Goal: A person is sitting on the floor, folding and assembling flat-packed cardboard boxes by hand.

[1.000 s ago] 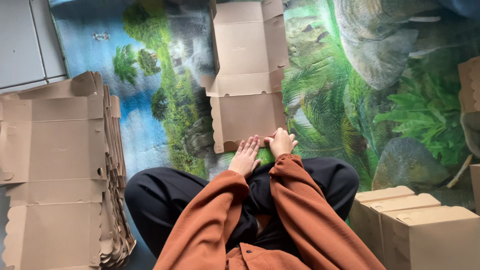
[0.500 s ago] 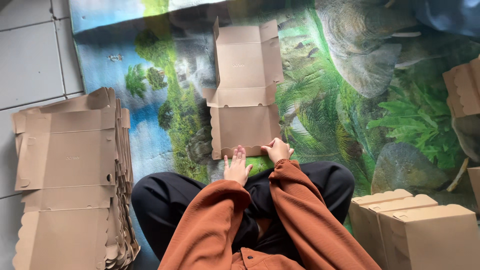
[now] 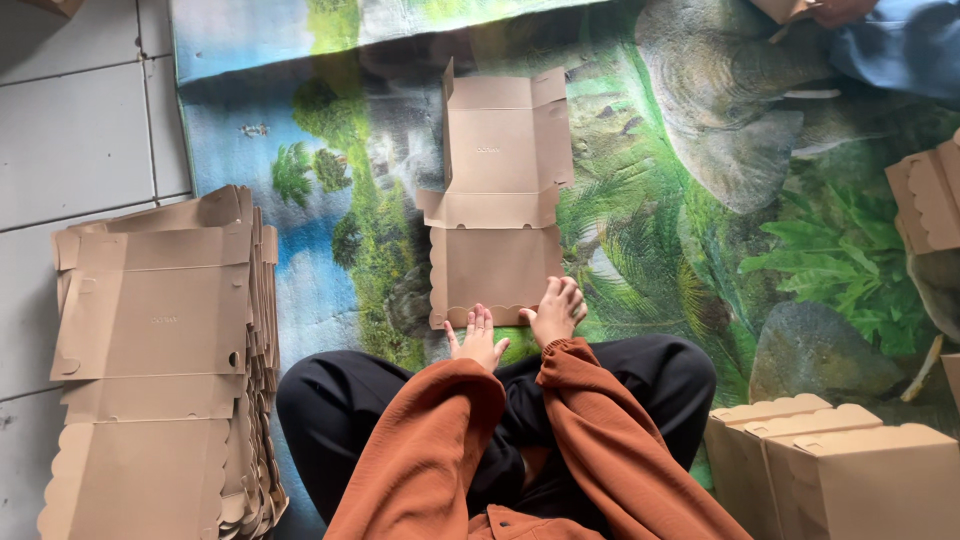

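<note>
A flat, unfolded brown cardboard box blank (image 3: 497, 200) lies on a printed jungle mat (image 3: 700, 230) in front of my crossed legs. My left hand (image 3: 476, 338) rests flat at the blank's near scalloped edge, fingers apart. My right hand (image 3: 556, 310) sits at the near right corner of the blank, fingers curled onto the edge. Both arms wear rust-orange sleeves.
A tall stack of flat box blanks (image 3: 165, 360) lies at my left, partly on the grey tiled floor (image 3: 80, 120). Folded closed boxes (image 3: 840, 470) stand at the lower right. More cardboard pieces (image 3: 925, 200) sit at the right edge. Another person's blue-clad leg (image 3: 895, 45) is at the top right.
The view has tilted so the blank sits lower and more central. My hands have spread apart from being together and now sit on the blank's near edge.
</note>
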